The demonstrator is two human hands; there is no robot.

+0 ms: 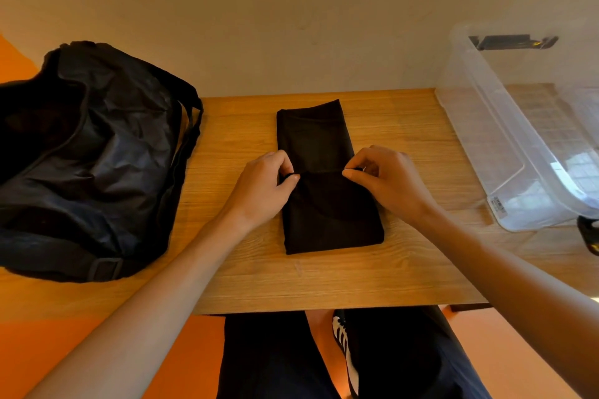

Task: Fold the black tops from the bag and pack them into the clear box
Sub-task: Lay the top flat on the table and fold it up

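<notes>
A black top [324,139] lies folded into a long narrow strip in the middle of the wooden table [405,152]. Its near part is doubled over, with the folded edge running across the strip's middle. My left hand [264,186] pinches that edge at its left corner. My right hand [389,181] pinches the same edge at its right corner. A black duffel bag [94,155] slumps on the table's left side. The clear box [505,146] stands open at the right, with nothing black visible inside.
A plain wall runs behind the table's far edge. A small black object [588,233] sits by the box's near corner. Below the table's front edge I see dark trousers, a black-and-white shoe [345,353] and an orange floor.
</notes>
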